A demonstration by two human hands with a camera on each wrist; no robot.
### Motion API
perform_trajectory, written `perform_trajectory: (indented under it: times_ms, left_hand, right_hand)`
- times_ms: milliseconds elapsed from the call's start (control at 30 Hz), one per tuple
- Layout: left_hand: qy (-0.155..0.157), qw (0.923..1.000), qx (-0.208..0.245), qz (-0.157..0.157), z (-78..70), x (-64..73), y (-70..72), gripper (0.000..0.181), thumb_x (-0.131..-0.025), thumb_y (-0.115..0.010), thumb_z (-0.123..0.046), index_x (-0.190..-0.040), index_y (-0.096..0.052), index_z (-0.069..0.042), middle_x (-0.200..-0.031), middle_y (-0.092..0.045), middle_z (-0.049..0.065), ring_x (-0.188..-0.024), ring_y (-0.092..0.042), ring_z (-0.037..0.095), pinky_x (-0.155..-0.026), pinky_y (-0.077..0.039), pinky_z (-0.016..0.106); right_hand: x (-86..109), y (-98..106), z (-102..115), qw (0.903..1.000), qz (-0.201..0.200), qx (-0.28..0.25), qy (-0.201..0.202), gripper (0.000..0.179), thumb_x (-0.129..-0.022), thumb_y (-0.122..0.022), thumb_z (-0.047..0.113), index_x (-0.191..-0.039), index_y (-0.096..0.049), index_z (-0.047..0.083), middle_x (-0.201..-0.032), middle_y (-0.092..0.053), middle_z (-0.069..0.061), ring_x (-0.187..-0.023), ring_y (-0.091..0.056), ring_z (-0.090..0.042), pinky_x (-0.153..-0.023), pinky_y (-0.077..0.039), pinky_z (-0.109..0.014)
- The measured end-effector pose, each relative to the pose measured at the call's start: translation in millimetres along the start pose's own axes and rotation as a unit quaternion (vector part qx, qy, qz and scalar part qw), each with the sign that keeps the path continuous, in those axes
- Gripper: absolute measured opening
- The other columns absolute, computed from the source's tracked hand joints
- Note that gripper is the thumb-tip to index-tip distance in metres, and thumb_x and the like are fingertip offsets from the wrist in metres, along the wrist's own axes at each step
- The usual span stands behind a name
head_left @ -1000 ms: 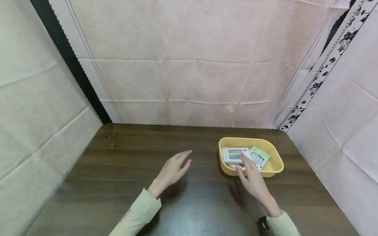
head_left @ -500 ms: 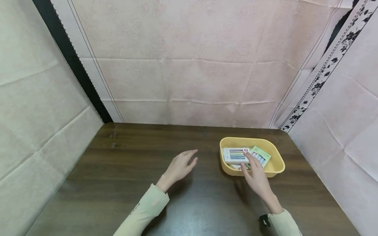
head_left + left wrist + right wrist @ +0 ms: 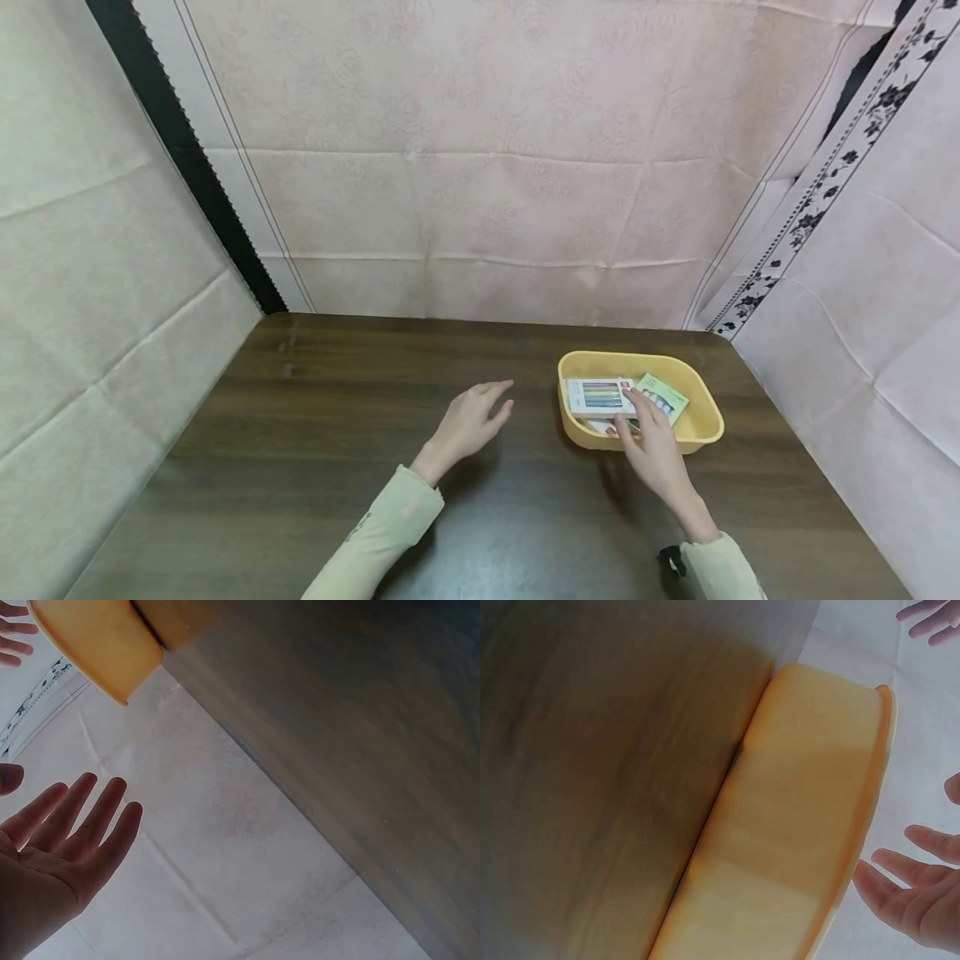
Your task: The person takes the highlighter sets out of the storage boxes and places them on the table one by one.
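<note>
A yellow plastic basket (image 3: 701, 417) stands at the right of the table. Inside it lie a white box of coloured pens (image 3: 581, 398), a green box of pens (image 3: 675, 398) tilted beside it, and another white pack (image 3: 600, 425) partly hidden underneath. My right hand (image 3: 657, 454) hovers over the basket's near rim, fingers relaxed and reaching above the boxes. In the right wrist view its fingertips show right at the rim, holding nothing. My left hand (image 3: 467, 421) hangs above the table left of the basket, its fingers extended and holding nothing; the left wrist view shows its palm.
The dark wooden table (image 3: 360, 367) carries the basket near its far right corner. Pale patterned cloth (image 3: 465, 208) hangs behind the table and along both sides. A black band (image 3: 187, 158) runs down the left corner.
My left hand has moved to the right, toward the basket. My right hand has shifted slightly right over the rim. The basket and boxes stay in place.
</note>
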State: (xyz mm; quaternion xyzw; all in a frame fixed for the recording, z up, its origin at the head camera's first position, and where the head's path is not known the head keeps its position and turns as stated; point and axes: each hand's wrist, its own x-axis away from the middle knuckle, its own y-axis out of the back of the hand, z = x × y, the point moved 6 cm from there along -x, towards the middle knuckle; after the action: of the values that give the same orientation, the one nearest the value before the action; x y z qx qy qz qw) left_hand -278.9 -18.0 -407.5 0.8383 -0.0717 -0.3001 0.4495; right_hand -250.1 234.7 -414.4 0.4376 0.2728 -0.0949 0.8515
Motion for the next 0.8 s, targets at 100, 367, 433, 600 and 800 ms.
perform_trajectory:
  times_ms: [100, 367, 433, 600, 800]
  left_hand:
    - [0.003, 1.0000, 0.001, 0.001, 0.4, -0.9, -1.8, 0.035, -0.092, -0.047, -0.026, -0.122, -0.056, -0.010, -0.119, -0.061, 0.006, -0.107, -0.059, 0.021, -0.088, -0.048, 0.033]
    - [0.006, 1.0000, -0.001, -0.001, 0.8, -4.5, -5.7, 0.036, -0.092, -0.046, -0.027, -0.123, -0.055, -0.010, -0.120, -0.060, 0.006, -0.109, -0.058, 0.021, -0.089, -0.047, 0.033]
    - [0.002, 1.0000, 0.000, -0.003, -0.2, -6.3, -6.9, 0.036, -0.092, -0.046, -0.027, -0.123, -0.054, -0.010, -0.121, -0.060, 0.006, -0.110, -0.057, 0.021, -0.090, -0.047, 0.033]
    - [-0.008, 0.9999, 0.008, -0.006, -4.7, -10.1, -10.8, 0.037, -0.092, -0.047, -0.026, -0.124, -0.054, -0.008, -0.123, -0.058, 0.008, -0.113, -0.055, 0.022, -0.092, -0.045, 0.034]
    - [-0.025, 0.9996, 0.011, -0.001, -11.2, -14.4, -17.5, 0.038, -0.091, -0.048, -0.025, -0.126, -0.051, -0.009, -0.127, -0.055, 0.009, -0.118, -0.051, 0.023, -0.095, -0.043, 0.035]
  right_hand:
    - [-1.0, 0, 0, 1.0000, -0.005, 0.003, -0.001, 0.041, -0.086, -0.057, 0.010, -0.123, -0.049, -0.004, -0.125, -0.049, -0.027, -0.120, -0.039, -0.046, -0.097, -0.030, -0.057]
    - [-3.9, -1, -3, 0.9999, -0.003, 0.007, -0.009, 0.040, -0.088, -0.055, 0.013, -0.124, -0.049, -0.004, -0.126, -0.047, -0.028, -0.118, -0.041, -0.045, -0.095, -0.031, -0.057]
    - [-5.1, -1, -3, 0.9999, -0.003, 0.007, -0.010, 0.040, -0.088, -0.054, 0.013, -0.124, -0.048, -0.004, -0.127, -0.047, -0.028, -0.117, -0.042, -0.044, -0.095, -0.031, -0.056]
    - [-7.8, -1, -2, 0.9998, -0.011, 0.012, -0.007, 0.038, -0.088, -0.055, 0.012, -0.122, -0.050, -0.003, -0.126, -0.047, -0.028, -0.116, -0.044, -0.043, -0.094, -0.034, -0.055]
    - [-9.7, -1, -6, 0.9997, -0.009, 0.008, -0.022, 0.037, -0.089, -0.054, 0.015, -0.120, -0.051, -0.003, -0.127, -0.047, -0.027, -0.117, -0.042, -0.043, -0.094, -0.033, -0.056]
